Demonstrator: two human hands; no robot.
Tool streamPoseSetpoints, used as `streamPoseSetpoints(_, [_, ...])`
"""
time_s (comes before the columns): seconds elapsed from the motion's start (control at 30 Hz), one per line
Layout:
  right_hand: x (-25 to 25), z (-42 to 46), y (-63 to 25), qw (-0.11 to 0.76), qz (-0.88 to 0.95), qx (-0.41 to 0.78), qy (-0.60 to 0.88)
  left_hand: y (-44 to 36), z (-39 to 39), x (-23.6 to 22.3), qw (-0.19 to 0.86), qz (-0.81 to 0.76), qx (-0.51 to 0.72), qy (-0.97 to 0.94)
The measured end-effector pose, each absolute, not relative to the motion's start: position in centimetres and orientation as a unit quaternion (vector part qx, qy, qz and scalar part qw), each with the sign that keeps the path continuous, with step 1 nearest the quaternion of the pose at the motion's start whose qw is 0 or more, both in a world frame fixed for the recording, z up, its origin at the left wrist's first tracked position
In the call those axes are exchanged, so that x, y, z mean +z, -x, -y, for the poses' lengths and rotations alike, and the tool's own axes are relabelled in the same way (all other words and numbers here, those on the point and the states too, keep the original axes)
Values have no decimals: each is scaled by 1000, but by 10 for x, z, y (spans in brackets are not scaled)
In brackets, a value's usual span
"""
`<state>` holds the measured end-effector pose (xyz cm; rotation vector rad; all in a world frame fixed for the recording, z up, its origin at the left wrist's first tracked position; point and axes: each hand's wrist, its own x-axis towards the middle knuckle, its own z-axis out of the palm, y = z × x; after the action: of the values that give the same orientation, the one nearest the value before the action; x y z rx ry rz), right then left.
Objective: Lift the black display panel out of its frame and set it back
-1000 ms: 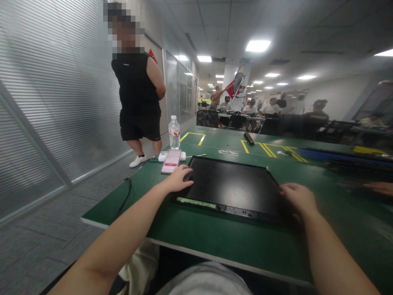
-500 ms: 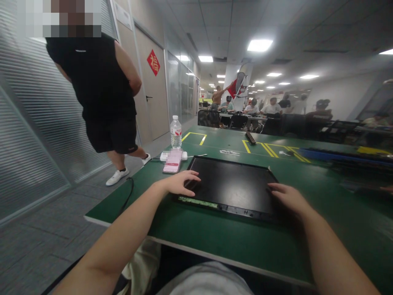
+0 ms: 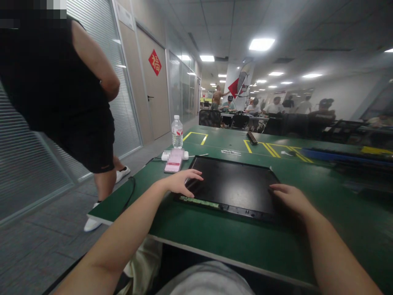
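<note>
A flat black display panel (image 3: 236, 184) lies face up on the green table (image 3: 227, 239) before me. Along its near edge runs a green circuit board strip (image 3: 199, 203), exposed at the left part of the frame. My left hand (image 3: 181, 183) rests at the panel's left edge, thumb and fingers apart, the fingertips reaching over the dark surface. At the opposite edge is my right hand (image 3: 290, 200), its visible fingers stretched toward the panel's rim and its underside hidden. Neither hand visibly grasps anything.
A phone (image 3: 173, 163) leans near a white power strip (image 3: 184, 155) and a water bottle (image 3: 177, 132), left of the panel. A black cable (image 3: 131, 190) hangs near the table's left corner. A person in black (image 3: 61, 90) is close by on the left. A dark slotted bar (image 3: 252, 138) lies farther back.
The person in black has walked closer on the left. My hands and the panel keep nearly the same positions; the view has shifted slightly.
</note>
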<state>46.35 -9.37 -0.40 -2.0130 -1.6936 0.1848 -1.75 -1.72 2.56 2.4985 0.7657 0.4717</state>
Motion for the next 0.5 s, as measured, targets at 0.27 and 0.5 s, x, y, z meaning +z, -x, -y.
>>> streamPoseSetpoints(0.27, [0, 94, -461, 250, 598, 114, 753, 13, 22, 28, 235, -264, 182, -917])
streamPoseSetpoints(0.5, [-1, 95, -460, 256, 600, 107, 751, 14, 24, 30, 241, -275, 183, -913])
